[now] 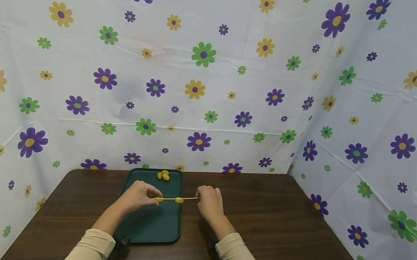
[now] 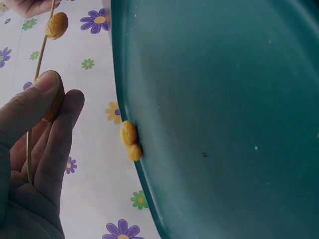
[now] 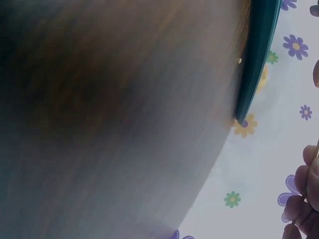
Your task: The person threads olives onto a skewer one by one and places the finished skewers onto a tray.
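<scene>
A thin wooden skewer (image 1: 189,198) is held level between both hands above the tray's right side. On it sits a wrinkled, oval yellow fruit (image 2: 58,26), date-like in shape. My left hand (image 1: 136,195) pinches a second yellow fruit (image 2: 56,106) between thumb and fingers, and the skewer runs along that fruit and past the palm. Whether it passes right through is hidden by the thumb. The skewer's right end is pinched in the fingertips of my right hand (image 1: 209,202); only some fingers show at the edge of the right wrist view.
Several loose yellow fruits (image 1: 166,177) lie at the far edge of the dark green tray (image 1: 152,230). The tray rests on a brown wooden table (image 1: 258,232). Flower-print sheets (image 1: 229,77) hang behind the table and along its sides.
</scene>
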`<control>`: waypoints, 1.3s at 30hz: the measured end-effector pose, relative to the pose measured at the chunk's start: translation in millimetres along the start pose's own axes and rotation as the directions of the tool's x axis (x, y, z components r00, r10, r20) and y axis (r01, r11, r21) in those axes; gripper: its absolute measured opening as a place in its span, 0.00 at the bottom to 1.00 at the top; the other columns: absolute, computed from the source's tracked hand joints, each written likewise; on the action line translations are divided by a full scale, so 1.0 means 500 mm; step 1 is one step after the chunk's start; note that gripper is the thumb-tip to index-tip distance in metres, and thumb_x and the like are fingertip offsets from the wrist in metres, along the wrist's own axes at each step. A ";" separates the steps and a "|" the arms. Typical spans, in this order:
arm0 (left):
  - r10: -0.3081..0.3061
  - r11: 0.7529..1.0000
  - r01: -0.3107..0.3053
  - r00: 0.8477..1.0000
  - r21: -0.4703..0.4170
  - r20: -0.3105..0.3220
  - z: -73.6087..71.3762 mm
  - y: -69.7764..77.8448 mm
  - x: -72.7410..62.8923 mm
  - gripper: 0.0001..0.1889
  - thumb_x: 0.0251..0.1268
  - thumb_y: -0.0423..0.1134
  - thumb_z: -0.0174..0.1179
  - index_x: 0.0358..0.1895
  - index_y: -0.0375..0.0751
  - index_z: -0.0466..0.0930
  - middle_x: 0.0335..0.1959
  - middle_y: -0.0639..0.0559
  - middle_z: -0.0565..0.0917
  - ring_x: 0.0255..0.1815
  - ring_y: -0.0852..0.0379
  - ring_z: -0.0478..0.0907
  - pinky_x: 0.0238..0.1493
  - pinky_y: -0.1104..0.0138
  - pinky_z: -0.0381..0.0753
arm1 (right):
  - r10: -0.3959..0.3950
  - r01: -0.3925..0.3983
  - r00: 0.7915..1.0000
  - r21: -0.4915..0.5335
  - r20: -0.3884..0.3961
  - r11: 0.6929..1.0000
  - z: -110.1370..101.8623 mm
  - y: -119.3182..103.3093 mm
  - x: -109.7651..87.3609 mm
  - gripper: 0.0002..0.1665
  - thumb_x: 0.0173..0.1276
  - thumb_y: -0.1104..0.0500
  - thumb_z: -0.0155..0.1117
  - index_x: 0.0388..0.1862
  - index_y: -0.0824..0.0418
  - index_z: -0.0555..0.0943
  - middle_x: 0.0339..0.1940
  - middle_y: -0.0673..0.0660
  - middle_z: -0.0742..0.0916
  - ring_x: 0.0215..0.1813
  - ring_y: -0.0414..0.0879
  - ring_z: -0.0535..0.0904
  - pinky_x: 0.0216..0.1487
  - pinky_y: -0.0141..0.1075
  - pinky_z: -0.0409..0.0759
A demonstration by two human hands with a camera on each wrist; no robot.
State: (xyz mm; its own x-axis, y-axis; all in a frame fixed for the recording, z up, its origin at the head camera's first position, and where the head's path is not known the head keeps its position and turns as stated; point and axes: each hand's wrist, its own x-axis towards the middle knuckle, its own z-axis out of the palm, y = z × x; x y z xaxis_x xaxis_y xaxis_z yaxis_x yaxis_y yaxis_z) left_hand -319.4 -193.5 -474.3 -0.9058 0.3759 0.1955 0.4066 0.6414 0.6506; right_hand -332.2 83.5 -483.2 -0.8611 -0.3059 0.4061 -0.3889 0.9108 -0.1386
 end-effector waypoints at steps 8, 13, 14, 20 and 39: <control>0.009 1.000 -0.009 1.000 0.009 0.005 0.000 0.000 0.001 0.09 0.55 0.33 0.75 0.41 0.43 0.91 0.34 0.54 0.90 0.34 0.62 0.84 0.37 0.66 0.85 | 0.006 -0.006 1.000 0.001 0.014 1.000 -0.004 -0.011 0.001 0.11 0.54 0.69 0.76 0.29 0.54 0.85 0.28 0.48 0.85 0.31 0.42 0.77 0.37 0.35 0.69; 0.015 1.000 -0.015 1.000 0.011 0.004 0.000 0.003 0.000 0.09 0.55 0.32 0.75 0.41 0.42 0.91 0.34 0.54 0.90 0.34 0.62 0.84 0.37 0.66 0.85 | 0.009 -0.009 1.000 -0.012 0.021 1.000 -0.001 -0.015 0.001 0.11 0.54 0.68 0.77 0.28 0.52 0.84 0.28 0.47 0.85 0.32 0.42 0.77 0.36 0.35 0.69; 0.012 1.000 -0.012 1.000 0.009 0.004 0.000 0.003 0.000 0.09 0.55 0.31 0.75 0.41 0.42 0.91 0.34 0.54 0.90 0.34 0.61 0.84 0.37 0.65 0.85 | 0.008 -0.007 1.000 -0.013 0.020 1.000 0.000 -0.015 0.001 0.12 0.54 0.68 0.77 0.28 0.52 0.84 0.28 0.47 0.85 0.32 0.42 0.77 0.36 0.35 0.69; -0.004 1.000 0.004 1.000 -0.001 0.008 0.002 0.006 -0.001 0.09 0.55 0.30 0.75 0.40 0.42 0.91 0.34 0.54 0.90 0.34 0.61 0.84 0.38 0.65 0.86 | -0.008 0.008 1.000 -0.005 0.004 1.000 0.003 -0.019 0.001 0.12 0.52 0.69 0.76 0.27 0.53 0.83 0.27 0.47 0.85 0.32 0.42 0.78 0.36 0.36 0.68; -0.024 1.000 0.023 0.999 0.018 0.037 0.009 0.014 0.005 0.09 0.54 0.30 0.75 0.40 0.41 0.91 0.32 0.54 0.90 0.33 0.62 0.84 0.37 0.64 0.86 | -0.018 0.019 1.000 -0.044 0.007 0.999 0.003 -0.029 -0.001 0.11 0.52 0.68 0.75 0.26 0.53 0.83 0.27 0.47 0.84 0.32 0.43 0.78 0.35 0.35 0.68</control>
State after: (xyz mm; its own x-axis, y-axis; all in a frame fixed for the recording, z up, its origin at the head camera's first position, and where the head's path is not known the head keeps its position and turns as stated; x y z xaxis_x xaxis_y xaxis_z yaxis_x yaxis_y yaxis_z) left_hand -318.3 -185.4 -472.5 -0.9103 0.3849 0.1524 0.3873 0.6619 0.6418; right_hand -326.9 70.1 -482.8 -0.8561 -0.3244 0.4023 -0.3901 0.9162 -0.0914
